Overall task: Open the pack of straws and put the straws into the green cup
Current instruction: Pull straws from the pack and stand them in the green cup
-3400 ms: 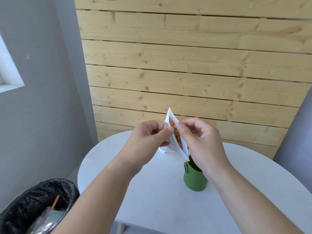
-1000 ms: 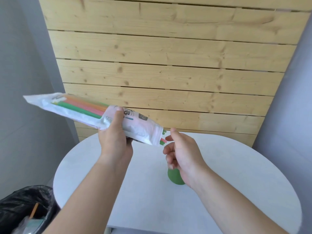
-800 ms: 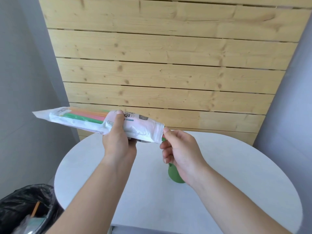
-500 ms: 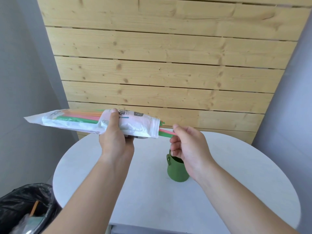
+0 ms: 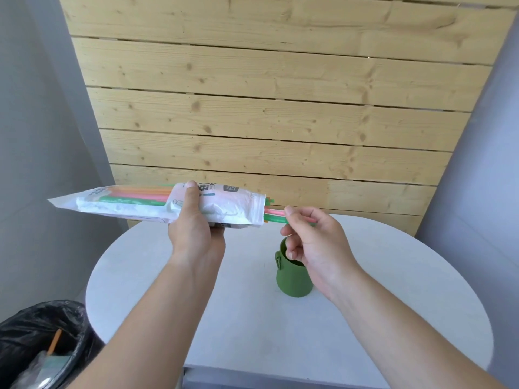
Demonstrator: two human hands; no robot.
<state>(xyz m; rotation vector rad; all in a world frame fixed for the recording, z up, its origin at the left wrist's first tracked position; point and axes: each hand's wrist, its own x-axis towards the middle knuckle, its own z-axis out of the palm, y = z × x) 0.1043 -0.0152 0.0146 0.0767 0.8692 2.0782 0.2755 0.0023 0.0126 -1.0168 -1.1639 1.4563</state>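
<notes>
My left hand (image 5: 195,234) grips a white plastic pack of straws (image 5: 134,204), held level above the table with its open end to the right. Green, pink and orange straws show through the clear part. Two straws (image 5: 273,215), one pink and one green, stick out of the open end, and my right hand (image 5: 314,237) pinches them between thumb and fingers. The green cup (image 5: 292,279) with a small side loop stands upright on the round white table (image 5: 247,327), directly below my right hand, which hides part of its rim.
A wooden plank wall (image 5: 266,108) rises right behind the table. On the floor at lower left stands a bin with a black bag (image 5: 42,343) holding some rubbish. Grey walls close in on both sides.
The pack went from a two-handed pinch at its top to lying level in my left hand. My right hand reached its open end, took hold of two straws and drew them a little to the right.
</notes>
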